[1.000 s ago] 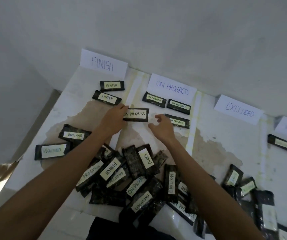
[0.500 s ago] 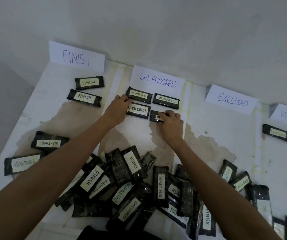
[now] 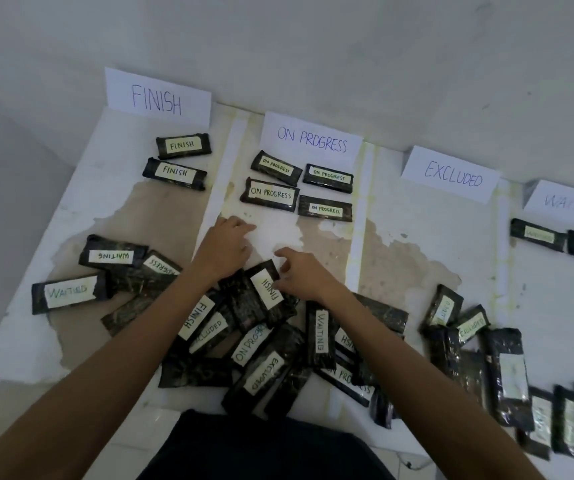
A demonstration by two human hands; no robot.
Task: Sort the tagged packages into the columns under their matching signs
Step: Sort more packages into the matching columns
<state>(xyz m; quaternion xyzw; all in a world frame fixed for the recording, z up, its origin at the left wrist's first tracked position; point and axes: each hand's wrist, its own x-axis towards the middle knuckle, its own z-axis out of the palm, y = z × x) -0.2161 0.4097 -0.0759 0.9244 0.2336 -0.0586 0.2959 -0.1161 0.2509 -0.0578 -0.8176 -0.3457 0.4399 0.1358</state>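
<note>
We see the dark foil package with a pale FINISH tag (image 3: 267, 289) atop the table's (image 3: 427, 237) pile, long axis running away from us. Our right hand (image 3: 304, 271) touches its far end, grip loosely curled, grasping nothing; left hand (image 3: 224, 242) released, just beside.

Bare table (image 3: 427, 244) lies open under the EXCLUDED sign (image 3: 451, 174); the heaped packages (image 3: 261, 341) crowd the near edge.
</note>
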